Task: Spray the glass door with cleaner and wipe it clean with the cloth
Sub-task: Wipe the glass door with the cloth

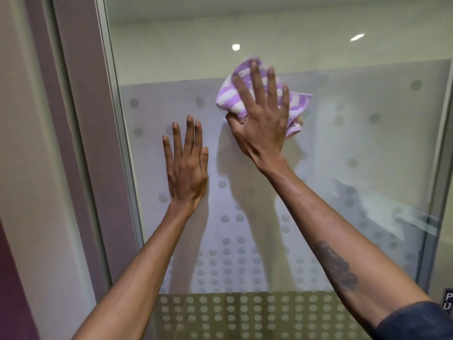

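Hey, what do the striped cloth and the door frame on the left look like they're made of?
Cloth: soft, fluffy fabric, likely microfibre or terry, judging by its fuzzy purple and white stripes and its bunching under the right hand. Door frame: probably brushed or satin aluminium, grey with a dull sheen.

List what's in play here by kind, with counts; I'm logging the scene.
Hands: 2, left hand flat on the glass, right hand pressing the cloth
Cloth: 1, purple and white
Glass door: 1
Total: 4

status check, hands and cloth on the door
Left hand flat on the glass door, empty. Right hand pressing striped cloth against the glass. Nothing in the way.
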{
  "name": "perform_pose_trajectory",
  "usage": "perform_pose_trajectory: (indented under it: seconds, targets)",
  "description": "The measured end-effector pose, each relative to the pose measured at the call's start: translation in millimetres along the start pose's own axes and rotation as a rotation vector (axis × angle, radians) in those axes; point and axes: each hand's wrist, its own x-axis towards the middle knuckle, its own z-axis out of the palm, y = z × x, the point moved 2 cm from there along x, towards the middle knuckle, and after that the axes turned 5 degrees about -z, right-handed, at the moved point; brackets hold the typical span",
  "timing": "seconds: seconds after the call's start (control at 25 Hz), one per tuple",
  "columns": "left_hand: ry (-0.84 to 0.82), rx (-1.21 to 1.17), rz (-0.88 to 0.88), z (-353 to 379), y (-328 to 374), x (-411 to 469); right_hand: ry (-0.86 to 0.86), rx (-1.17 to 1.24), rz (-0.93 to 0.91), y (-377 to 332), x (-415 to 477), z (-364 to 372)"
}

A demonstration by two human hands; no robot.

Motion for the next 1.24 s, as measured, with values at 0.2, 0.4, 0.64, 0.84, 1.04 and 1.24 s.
perform_pose_trajectory:
  seconds: [0.2, 0.4, 0.64, 0.84, 1.04, 1.24]
  targets:
    - [0.044, -0.056, 0.020, 2.0, -4.3, 0.7, 0.003, 0.012, -0.242, -25.2, -64.3, 14.1]
    - [0.073, 0.025, 0.029, -0.1, -3.6, 0.7, -0.041, 0.087, -0.142, -50.4, -155.4, 18.2]
    - [0.046, -0.056, 0.020, -0.1, -3.5, -0.5, -0.115, 0.092, -0.246, -61.1, -226.9, 24.5]
    - [0.064, -0.049, 0.025, 4.2, -3.5, -0.1, -0.230, 0.106, -0.429, -68.2, -287.7, 24.0]
    - [0.074, -0.059, 0.029, 3.9, -5.5, 0.1, -0.262, 0.072, -0.409, -42.5, -291.8, 16.2]
    - [0.074, -0.055, 0.008, 1.0, -0.9, -0.9, -0.161, -0.046, -0.071, 96.9, -292.1, -24.3]
